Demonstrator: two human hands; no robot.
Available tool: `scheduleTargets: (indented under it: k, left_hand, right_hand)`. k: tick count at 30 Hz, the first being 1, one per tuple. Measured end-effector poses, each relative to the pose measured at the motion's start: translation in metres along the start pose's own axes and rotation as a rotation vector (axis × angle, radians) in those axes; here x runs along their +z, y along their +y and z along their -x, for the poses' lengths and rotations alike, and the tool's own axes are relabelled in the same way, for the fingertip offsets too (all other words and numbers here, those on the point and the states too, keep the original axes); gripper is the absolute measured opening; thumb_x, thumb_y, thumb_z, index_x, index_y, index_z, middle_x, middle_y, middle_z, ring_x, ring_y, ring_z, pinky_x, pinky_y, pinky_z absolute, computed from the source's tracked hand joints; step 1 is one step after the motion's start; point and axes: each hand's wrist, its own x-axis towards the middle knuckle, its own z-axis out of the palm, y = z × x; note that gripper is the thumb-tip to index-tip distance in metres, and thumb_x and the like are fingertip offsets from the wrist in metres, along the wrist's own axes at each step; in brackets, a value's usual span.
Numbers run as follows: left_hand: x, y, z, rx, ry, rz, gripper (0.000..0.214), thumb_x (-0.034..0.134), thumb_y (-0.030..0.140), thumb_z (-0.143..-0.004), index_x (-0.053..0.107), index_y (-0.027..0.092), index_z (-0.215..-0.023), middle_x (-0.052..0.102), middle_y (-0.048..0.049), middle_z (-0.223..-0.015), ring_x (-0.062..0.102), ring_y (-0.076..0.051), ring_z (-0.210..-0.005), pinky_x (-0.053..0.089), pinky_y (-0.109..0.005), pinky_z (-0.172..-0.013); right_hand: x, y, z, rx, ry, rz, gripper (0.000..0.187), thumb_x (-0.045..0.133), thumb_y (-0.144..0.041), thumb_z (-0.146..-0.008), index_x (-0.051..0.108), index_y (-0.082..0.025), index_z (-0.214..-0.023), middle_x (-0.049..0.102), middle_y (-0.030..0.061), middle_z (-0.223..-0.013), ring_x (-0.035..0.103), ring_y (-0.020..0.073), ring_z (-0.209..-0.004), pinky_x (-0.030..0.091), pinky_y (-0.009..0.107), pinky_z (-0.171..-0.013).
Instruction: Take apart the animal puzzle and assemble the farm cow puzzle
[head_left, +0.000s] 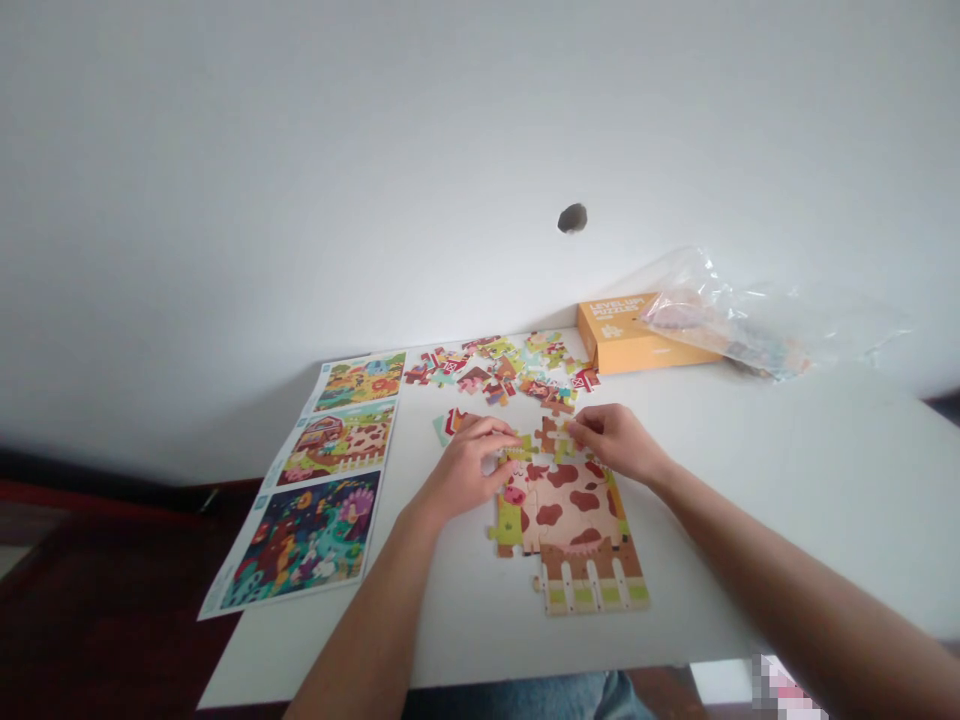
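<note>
A partly joined jigsaw puzzle lies on the white table, showing a brown-spotted cow above a white fence. My left hand is at its upper left corner, thumb and fingertips closed around the edge of a green puzzle piece. At the top edge, my right hand pinches a brown and green puzzle piece between thumb and forefinger. That piece touches or overlaps the joined part; whether it is locked in I cannot tell. Just behind my left hand lie red and pale green pieces, partly covered by it.
Loose puzzle pieces are heaped toward the wall. A picture sheet with three scenes lies left, overhanging the table edge. At the back right stands an orange puzzle box, a clear plastic bag leaning over it. The wall has a hole.
</note>
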Motion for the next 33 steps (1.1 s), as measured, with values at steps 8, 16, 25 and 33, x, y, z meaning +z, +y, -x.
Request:
scheduleTargets:
  k: [8, 16, 25, 33]
  left_hand:
    - [-0.003, 0.005, 0.0, 0.013, -0.089, -0.017, 0.03, 0.07, 0.022, -0.082, 0.071, 0.025, -0.111, 0.064, -0.0051, -0.119, 0.053, -0.024, -0.111, 0.039, -0.043, -0.104]
    - [-0.002, 0.003, 0.0, 0.004, -0.117, -0.021, 0.032, 0.071, 0.02, -0.08, 0.072, 0.029, -0.111, 0.063, -0.0041, -0.12, 0.05, -0.024, -0.114, 0.036, -0.044, -0.107]
    - [-0.004, 0.007, -0.001, -0.001, -0.133, -0.024, 0.022, 0.071, 0.022, -0.081, 0.075, 0.028, -0.102, 0.063, -0.0045, -0.119, 0.05, -0.025, -0.115, 0.035, -0.045, -0.108]
    - [-0.004, 0.005, -0.001, 0.012, -0.134, -0.038, 0.023, 0.069, 0.021, -0.082, 0.075, 0.029, -0.103, 0.062, -0.0038, -0.12, 0.049, -0.024, -0.115, 0.036, -0.045, -0.108]
  right_hand:
    - [0.011, -0.004, -0.004, 0.044, 0.006, 0.191, 0.027, 0.054, -0.041, -0.085, 0.065, -0.021, -0.069, 0.064, -0.0001, -0.066, 0.054, 0.0128, -0.059, 0.031, 0.024, -0.056]
    - [0.012, -0.003, -0.005, 0.084, 0.024, 0.266, 0.021, 0.06, -0.044, -0.082, 0.069, -0.026, -0.078, 0.069, -0.0017, -0.075, 0.059, 0.0147, -0.066, 0.033, 0.025, -0.059]
    - [0.011, -0.006, -0.004, 0.087, 0.015, 0.282, 0.021, 0.063, -0.046, -0.08, 0.069, -0.026, -0.077, 0.07, -0.0015, -0.076, 0.06, 0.0155, -0.067, 0.033, 0.026, -0.058]
    - [-0.002, 0.004, -0.008, 0.046, 0.056, -0.043, 0.017, 0.054, -0.032, -0.085, 0.064, -0.021, -0.077, 0.071, -0.0003, -0.076, 0.061, 0.0134, -0.067, 0.04, 0.024, -0.063]
